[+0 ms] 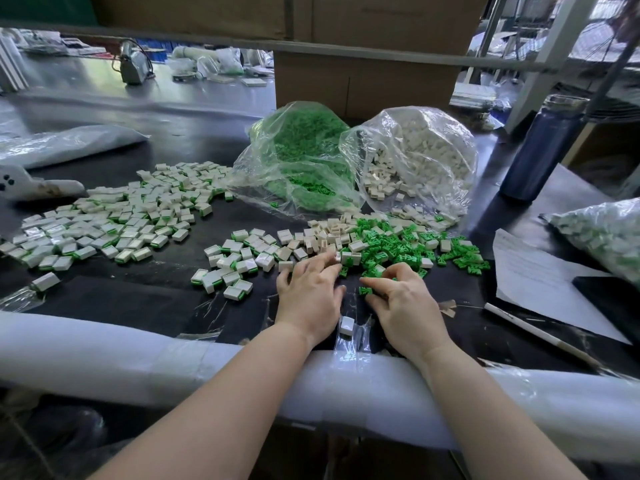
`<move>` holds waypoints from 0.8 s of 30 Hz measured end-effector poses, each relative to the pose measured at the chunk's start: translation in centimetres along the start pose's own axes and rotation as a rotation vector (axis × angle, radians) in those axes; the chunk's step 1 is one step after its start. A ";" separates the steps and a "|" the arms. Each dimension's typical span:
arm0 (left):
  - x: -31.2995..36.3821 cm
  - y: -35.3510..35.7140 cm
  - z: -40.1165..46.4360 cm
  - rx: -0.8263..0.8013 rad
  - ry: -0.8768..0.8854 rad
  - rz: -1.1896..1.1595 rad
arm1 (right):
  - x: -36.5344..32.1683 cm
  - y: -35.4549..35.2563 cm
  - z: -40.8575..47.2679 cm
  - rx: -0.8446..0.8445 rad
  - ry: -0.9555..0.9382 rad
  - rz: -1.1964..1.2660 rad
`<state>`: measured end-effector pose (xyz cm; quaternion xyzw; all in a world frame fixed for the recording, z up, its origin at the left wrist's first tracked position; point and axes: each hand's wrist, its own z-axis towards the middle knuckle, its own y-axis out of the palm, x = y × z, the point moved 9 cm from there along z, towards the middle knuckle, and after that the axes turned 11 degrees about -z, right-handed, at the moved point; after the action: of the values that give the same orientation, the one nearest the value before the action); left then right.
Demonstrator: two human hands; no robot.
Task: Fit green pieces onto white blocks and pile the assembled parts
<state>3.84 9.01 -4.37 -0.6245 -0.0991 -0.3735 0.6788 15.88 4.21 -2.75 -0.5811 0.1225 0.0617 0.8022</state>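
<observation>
Loose green pieces (408, 249) and bare white blocks (329, 232) lie mixed in the middle of the dark table. My left hand (310, 294) reaches into them, its fingertips pinching a white block (337, 257). Beside it, my right hand (403, 299) pinches a green piece (365, 291) between thumb and curled fingers. Assembled white-and-green parts (114, 216) spread in a wide pile to the left, with a smaller group (230, 271) near my left hand. One white block (346, 325) lies between my wrists.
An open bag of green pieces (301, 157) and an open bag of white blocks (426, 157) sit behind the loose parts. A dark bottle (543, 150), paper sheet (540, 282), pen (540, 336) and another filled bag (606, 237) are at right. A padded white rail (138, 355) edges the table.
</observation>
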 end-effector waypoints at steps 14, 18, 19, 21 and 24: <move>-0.5 0.0 0.1 -0.011 -0.057 0.071 | 0.3 -0.5 -0.1 0.014 0.043 0.066; -0.1 -1.1 -0.2 0.089 -0.021 -0.022 | 0.4 -0.7 -0.1 0.018 0.044 0.116; -0.1 -1.3 -0.2 0.108 -0.023 -0.045 | 0.4 -0.7 -0.1 0.020 0.047 0.133; -0.3 -1.6 -0.2 0.133 -0.045 -0.090 | 0.6 -0.9 -0.2 0.038 0.060 0.168; -0.7 -1.3 -0.1 0.108 -0.088 -0.068 | 0.9 -1.0 -0.3 0.050 0.074 0.209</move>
<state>2.49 9.29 -3.83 -0.5991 -0.1699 -0.3628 0.6932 16.93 3.57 -2.20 -0.5467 0.2135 0.1203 0.8007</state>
